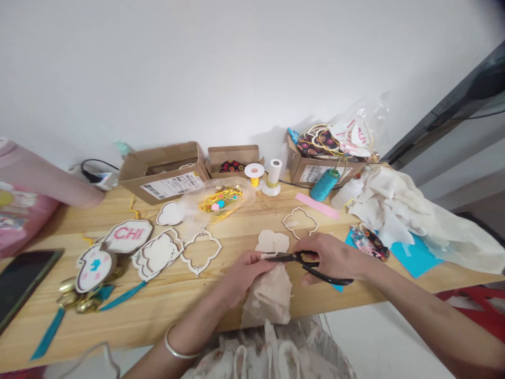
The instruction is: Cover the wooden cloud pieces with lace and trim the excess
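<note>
My left hand [243,272] pinches a piece of beige cloth [270,295] that hangs over the front edge of the wooden table [165,300]. My right hand [333,258] grips black scissors [305,263], whose blades point left and meet the cloth at my left fingertips. Just behind the hands lies a cloud-shaped wooden cutout [272,241]. An open wooden frame [300,222] lies further back.
Wooden frames [201,252] and finished ornaments, one marked CHI [128,235], lie at the left with teal tassels. A phone [21,279] sits far left. Cardboard boxes [163,171], thread spools [325,184], a bag of yellow cord [221,202] and white fabric [390,208] line the back and right.
</note>
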A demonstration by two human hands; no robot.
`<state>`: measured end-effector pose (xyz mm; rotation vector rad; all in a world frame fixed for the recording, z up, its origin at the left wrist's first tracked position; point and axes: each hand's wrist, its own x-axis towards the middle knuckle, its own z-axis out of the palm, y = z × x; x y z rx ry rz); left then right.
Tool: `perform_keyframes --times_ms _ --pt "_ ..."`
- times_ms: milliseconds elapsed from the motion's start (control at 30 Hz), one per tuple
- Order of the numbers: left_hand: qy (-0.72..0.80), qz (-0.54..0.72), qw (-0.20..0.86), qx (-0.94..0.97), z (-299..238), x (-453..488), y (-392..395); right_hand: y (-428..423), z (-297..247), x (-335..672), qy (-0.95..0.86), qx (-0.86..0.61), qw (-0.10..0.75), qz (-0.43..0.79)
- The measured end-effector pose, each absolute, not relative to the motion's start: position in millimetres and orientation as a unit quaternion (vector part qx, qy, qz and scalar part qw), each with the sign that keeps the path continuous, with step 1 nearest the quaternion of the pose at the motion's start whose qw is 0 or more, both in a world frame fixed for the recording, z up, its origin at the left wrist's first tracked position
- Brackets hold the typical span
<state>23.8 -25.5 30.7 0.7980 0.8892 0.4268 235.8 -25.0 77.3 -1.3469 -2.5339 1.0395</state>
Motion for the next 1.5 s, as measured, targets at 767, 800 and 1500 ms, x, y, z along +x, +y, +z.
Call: perform_keyframes --times_ms 767,800,1500 --pt "0.426 0.117 0.821 0.362 36 24 -20 -18 58 251 -0.823 -0.413 0.036 0.388" --pt "0.431 0.116 0.818 0.363 36 25 -20 -19 60 251 -0.819 -0.414 0.031 0.397" --pt "0.408 0.107 0.812 0.403 39 22 -20 -12 64 279 -0.811 -0.479 0.012 0.334"
